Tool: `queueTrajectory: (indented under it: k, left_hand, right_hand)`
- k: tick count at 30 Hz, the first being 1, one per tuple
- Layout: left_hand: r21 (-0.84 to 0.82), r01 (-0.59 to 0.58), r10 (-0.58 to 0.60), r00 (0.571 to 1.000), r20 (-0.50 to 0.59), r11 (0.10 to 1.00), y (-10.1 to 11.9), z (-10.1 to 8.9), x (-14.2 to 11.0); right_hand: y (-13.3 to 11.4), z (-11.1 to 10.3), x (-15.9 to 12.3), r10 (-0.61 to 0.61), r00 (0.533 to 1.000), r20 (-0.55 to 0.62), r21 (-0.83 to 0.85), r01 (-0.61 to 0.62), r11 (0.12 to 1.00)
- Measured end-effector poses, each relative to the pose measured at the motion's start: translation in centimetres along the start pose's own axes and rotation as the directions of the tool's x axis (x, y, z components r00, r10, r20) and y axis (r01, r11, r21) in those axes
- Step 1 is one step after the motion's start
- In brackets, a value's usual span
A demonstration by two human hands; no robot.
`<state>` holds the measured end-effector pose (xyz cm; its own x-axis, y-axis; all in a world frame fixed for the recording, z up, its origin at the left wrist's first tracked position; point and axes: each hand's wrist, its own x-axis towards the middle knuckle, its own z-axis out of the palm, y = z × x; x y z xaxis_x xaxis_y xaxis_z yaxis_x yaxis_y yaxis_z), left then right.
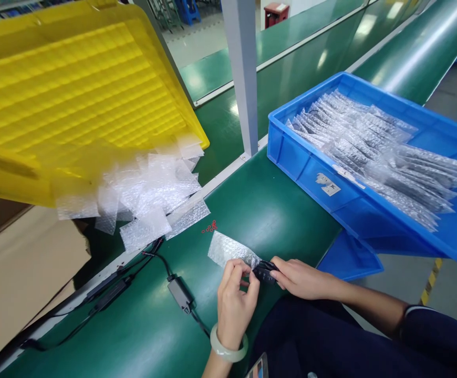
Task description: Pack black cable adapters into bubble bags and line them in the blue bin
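My left hand [237, 294], with a pale bangle at the wrist, pinches the open end of a clear bubble-wrap bag [228, 249] over the green belt. In my right hand [301, 278] is a black device with a folded cable [265, 271], its near end touching the mouth of the bag. How far it sits inside the bag is hidden by my fingers. Left of my hands lies a grey inline box on a black cable [180, 294]. Several small red rings [211, 227] are scattered just beyond the bag.
A blue crate [303, 157] on the right holds rows of filled bubble-wrap bags [354, 131]. At the left, a yellow tray [74, 89] stands tilted above a heap of flat bubble-wrap bags [153, 184]. A grey post [242, 73] rises behind the belt [248, 199]. Cardboard [27, 273] borders the left side.
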<state>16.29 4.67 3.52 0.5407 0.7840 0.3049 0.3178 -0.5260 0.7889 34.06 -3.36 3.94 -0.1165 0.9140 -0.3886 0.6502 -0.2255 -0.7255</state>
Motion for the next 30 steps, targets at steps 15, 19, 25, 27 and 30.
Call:
queueTrajectory:
  k: [15, 19, 25, 27, 30]
  left_hand:
    - [0.234, -0.135, 0.145, 0.989, -0.024, 0.963, 1.2, -1.0, -0.8]
    - [0.147, -0.176, 0.172, 0.984, 0.037, 0.973, 1.9, -1.2, -1.0]
    - [0.076, -0.116, 0.119, 0.992, -0.032, 0.99, 2.0, -2.3, -0.8]
    - [0.029, -0.09, 0.091, 0.995, -0.031, 0.996, 2.0, -2.7, -0.8]
    - [-0.032, -0.085, 0.085, 0.996, -0.017, 0.996, 2.5, -2.4, -0.8]
  right_hand:
    - [-2.2, -0.4, 0.1, -0.119, 0.989, 0.084, 0.239, 0.096, 0.966]
    - [-2.1, -0.1, 0.5, -0.142, 0.99, 0.025, 0.299, 0.128, 0.946]
    - [-1.7, 0.3, 0.8, -0.197, 0.98, 0.003, 0.641, 0.149, 0.753]
    - [-1.3, 0.6, 0.9, -0.154, 0.988, -0.028, 0.681, 0.132, 0.721]
    - [-0.8, 1.3, 1.4, -0.061, 0.985, -0.163, 0.663, 0.155, 0.732]
